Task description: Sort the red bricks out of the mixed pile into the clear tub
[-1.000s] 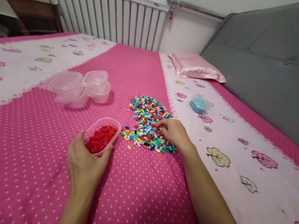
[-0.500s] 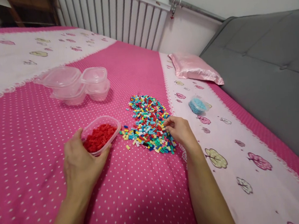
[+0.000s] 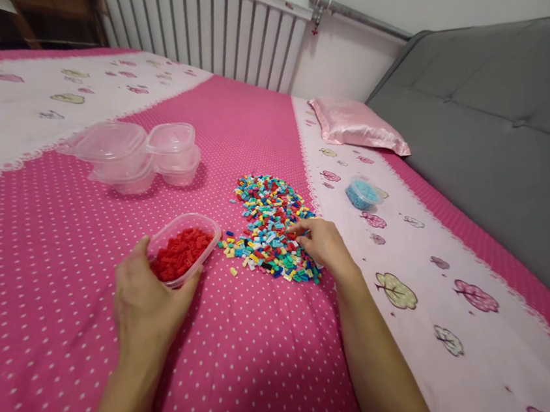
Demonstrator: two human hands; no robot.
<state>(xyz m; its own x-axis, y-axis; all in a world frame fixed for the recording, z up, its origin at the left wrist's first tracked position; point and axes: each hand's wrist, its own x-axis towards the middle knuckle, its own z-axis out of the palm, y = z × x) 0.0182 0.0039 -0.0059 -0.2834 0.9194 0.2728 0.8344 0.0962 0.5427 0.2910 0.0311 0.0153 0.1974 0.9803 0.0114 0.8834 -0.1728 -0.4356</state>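
— what have your hands got?

— my left hand [image 3: 144, 305] is wrapped round the near end of a clear tub of red bricks [image 3: 183, 250], thumb on one side, fingers curled against the other. my right hand [image 3: 322, 245] rests on the right edge of the heap of mixed coloured bricks [image 3: 271, 227], fingertips pinched close together down among the pieces; i can't tell whether a brick is between them.

— and where do those sit?

— the tub sits just left of the heap, both on the pink dotted bedspread [image 3: 252, 359] in front of me. farther back on the left are empty clear tubs [image 3: 136, 153], stacked and side by side. to the right, on the pale border printed with little trees [image 3: 444, 319], stands a small tub of blue bricks [image 3: 363, 192].

— the room?

— a pink satin pillow [image 3: 356, 125] lies near the wall, a grey padded headboard [image 3: 494, 137] runs along the right, and a white radiator [image 3: 217, 32] with a metal pipe [image 3: 357, 10] stands behind the bed.
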